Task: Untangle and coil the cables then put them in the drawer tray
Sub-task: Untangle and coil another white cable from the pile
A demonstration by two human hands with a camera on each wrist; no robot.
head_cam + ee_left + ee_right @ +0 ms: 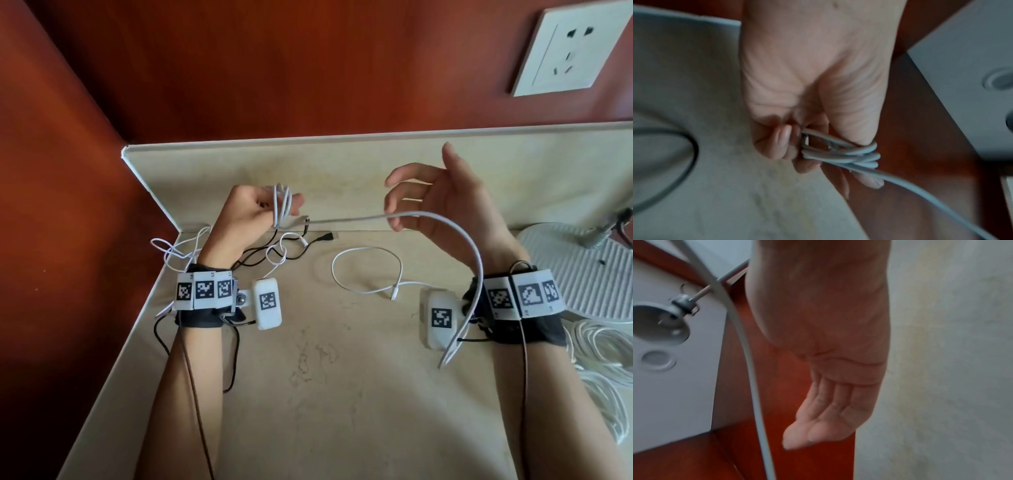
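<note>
The beige marble-patterned table (342, 394) fills the lower view, with a raised lip along its back and left edges against a red-brown wall. A white wall socket (568, 48) sits high on the wall above the back right corner. At the right edge stands a white ribbed lamp base (582, 274), and nearer along the same edge lies a bundle of white cords (603, 359).

Both forearms reach in from the near edge, each wrist strapped with a black band carrying marker tags and a white camera block. The left hand (246, 212) is raised above the back left corner, knuckles up, its fingers (783, 139) curled in a fist; several turns of the white cable (359, 217) are wound round its thumb and pinched there. From those turns the cable runs taut to the right, crosses the right hand (442, 202), then arcs down over that wrist, its free end hanging past the right camera block. The right hand is lifted, palm turned toward the left, its fingers spread and loosely bent; the cable lies across them without being gripped.

On the table by the back left corner lies a tangle of thin white and black cables (246, 250). Mid-table lies a loose loop of another white cable (370, 274), its plug pointing toward the near edge.
</note>
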